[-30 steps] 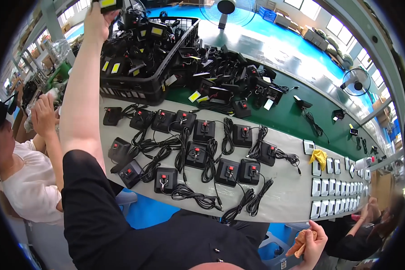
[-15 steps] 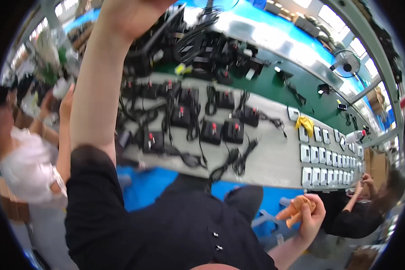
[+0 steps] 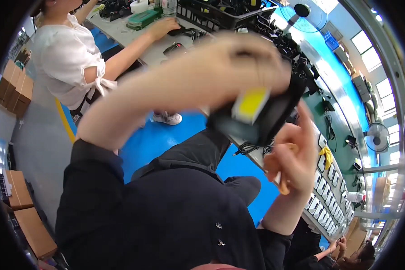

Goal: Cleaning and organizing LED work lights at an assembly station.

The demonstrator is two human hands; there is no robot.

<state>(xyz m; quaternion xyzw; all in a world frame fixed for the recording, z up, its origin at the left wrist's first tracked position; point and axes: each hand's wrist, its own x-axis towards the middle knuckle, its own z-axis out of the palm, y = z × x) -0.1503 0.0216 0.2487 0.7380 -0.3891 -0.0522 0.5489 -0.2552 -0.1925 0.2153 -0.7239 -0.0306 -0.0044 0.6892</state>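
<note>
My left hand is raised in front of me, smeared by motion, with its fingers curled over a dark boxy device. A yellow-and-white label shows on the device's face; its exact kind is too blurred to tell. Close by on the right, my right hand is partly closed around a limp orange piece, which looks like thin cloth or rubber. One finger of that hand points up beside the device's edge. Whether it touches the device I cannot tell.
Beyond my hands runs a long table with a black crate and black cabled devices. White rectangular frames and a yellow cloth lie at the right. A co-worker in a white top stands at the left; another person sits at lower right.
My view has swung left. My left arm has come back from its far reach, now with the dark device in hand. My right hand has risen towards it, still with the orange piece.
</note>
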